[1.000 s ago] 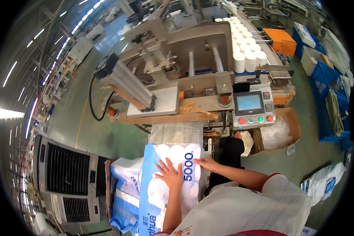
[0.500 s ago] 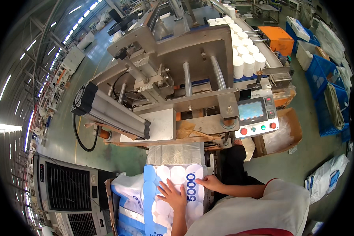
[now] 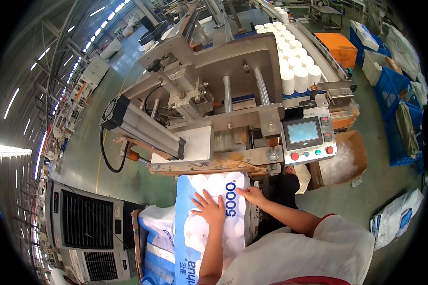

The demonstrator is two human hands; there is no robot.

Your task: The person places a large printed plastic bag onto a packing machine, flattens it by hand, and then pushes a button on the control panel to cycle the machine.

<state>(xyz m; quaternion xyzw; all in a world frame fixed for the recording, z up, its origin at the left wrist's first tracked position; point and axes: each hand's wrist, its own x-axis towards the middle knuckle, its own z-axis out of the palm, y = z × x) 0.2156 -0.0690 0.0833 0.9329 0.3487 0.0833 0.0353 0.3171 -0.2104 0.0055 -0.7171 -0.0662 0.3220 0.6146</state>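
Observation:
A large plastic-wrapped pack of white paper rolls [image 3: 230,230], printed in blue, lies in front of me with its far end up against the front of a metal packing machine [image 3: 242,102]. My left hand [image 3: 210,209] rests flat on top of the pack, fingers spread. At the pack's right edge, the fingers of my right hand [image 3: 253,194] are curled and pinched against the wrap. Exactly how much film they grip is hidden.
A control panel [image 3: 305,135] with buttons sits right of the machine, beside a cardboard box [image 3: 356,156] of clear film. White rolls [image 3: 300,78] stand on the conveyor behind. At left are more wrapped packs [image 3: 159,232] and a grey cooler unit [image 3: 88,218].
The pack has moved forward, both hands still on it, to the machine's front. The clear film strip that lay between pack and machine no longer shows. My view has shifted slightly.

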